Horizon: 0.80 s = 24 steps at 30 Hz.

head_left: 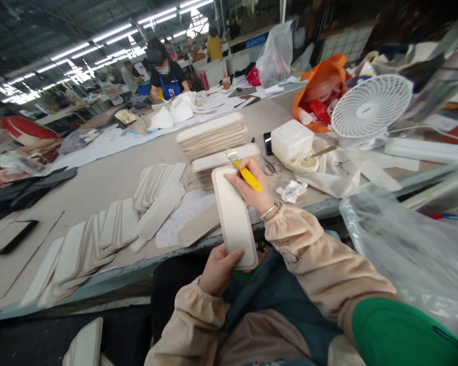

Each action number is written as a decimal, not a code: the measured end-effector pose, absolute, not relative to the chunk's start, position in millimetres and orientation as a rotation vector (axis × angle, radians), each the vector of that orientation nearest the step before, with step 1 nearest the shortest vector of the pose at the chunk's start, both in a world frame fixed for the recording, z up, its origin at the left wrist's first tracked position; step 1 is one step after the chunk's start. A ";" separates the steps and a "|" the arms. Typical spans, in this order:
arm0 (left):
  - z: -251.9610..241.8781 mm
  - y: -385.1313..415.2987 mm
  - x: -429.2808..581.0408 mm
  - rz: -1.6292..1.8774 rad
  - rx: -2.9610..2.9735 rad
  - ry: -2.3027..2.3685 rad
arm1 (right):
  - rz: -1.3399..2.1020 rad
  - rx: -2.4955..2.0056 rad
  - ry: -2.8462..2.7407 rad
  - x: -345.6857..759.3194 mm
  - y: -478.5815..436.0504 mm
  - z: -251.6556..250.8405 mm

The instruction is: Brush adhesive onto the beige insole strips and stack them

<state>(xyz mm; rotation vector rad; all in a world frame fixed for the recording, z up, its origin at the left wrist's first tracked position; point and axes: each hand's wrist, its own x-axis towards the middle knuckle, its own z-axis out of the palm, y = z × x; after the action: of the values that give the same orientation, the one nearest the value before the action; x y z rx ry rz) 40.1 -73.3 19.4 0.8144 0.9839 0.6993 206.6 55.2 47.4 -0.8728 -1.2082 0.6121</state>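
Note:
Between my two hands, over my lap at the table's front edge, is a long beige panel [234,218] with rounded corners and a paler inner face. My left hand [219,267] grips its lower end, thumb on top. My right hand [254,188] pinches the upper end and also holds a yellow-handled brush [249,177], bristles pointing up and left. Just behind stand a low stack of similar panels [227,157] and a taller stack [211,129]. More panels lie fanned out in overlapping rows [116,223] to the left.
On the right are scissors [272,166], a white plastic container [292,138], a roll of tape [307,162], crumpled white paper [292,191], an orange bag [301,99] and a white fan [372,109]. Black pieces [26,193] lie far left. A person in a blue apron [170,89] works across the table.

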 end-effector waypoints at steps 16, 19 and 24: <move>14.1 -79.3 29.4 0.563 0.878 0.872 | 0.744 -0.892 -1.122 219.0 33.3 55.3; 13.1 -79.3 31.0 0.561 0.878 0.878 | 0.728 -0.912 -1.119 219.8 32.3 54.6; 14.3 -77.7 30.5 0.521 0.861 0.908 | 0.702 -0.935 -1.141 221.3 33.3 50.3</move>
<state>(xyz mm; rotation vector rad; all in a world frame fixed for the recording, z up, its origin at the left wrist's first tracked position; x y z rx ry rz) 30.5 -77.7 14.3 0.8606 0.9085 0.5212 221.3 33.3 50.3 -0.9345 -1.1412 0.7016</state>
